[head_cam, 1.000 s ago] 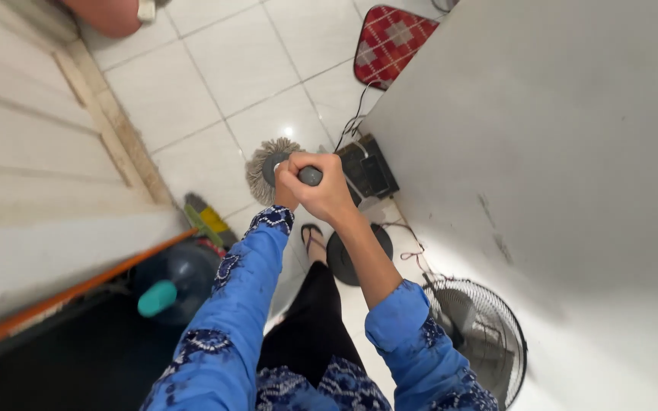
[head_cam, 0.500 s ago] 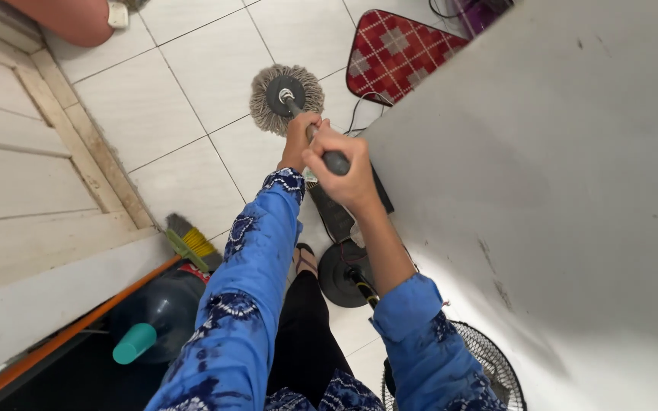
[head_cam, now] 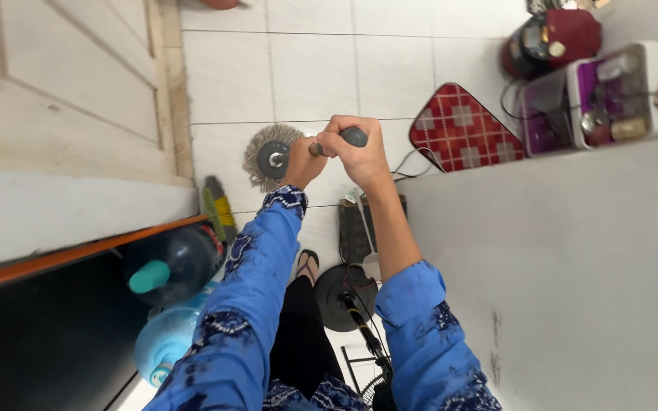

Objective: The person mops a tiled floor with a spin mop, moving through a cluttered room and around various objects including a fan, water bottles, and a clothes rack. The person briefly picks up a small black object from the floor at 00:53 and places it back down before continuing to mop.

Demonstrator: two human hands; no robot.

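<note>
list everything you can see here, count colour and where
mop: 1, grey string head with dark hub, on the white tile floor ahead
floor mat: 1, red and white check, right of the mop
broom: 1, green and yellow bristles, orange handle, by the door frame
water jugs: 2, blue, one with a teal cap, lower left
fan base: 1, black, round, by the sandalled foot
black box: 1, with cables, on the floor under the arms
white bin: 1, purple inside, holding small items, upper right
left hand: 1, on the mop handle, lower grip
right hand: 1, closed round the handle's grey top end
</note>
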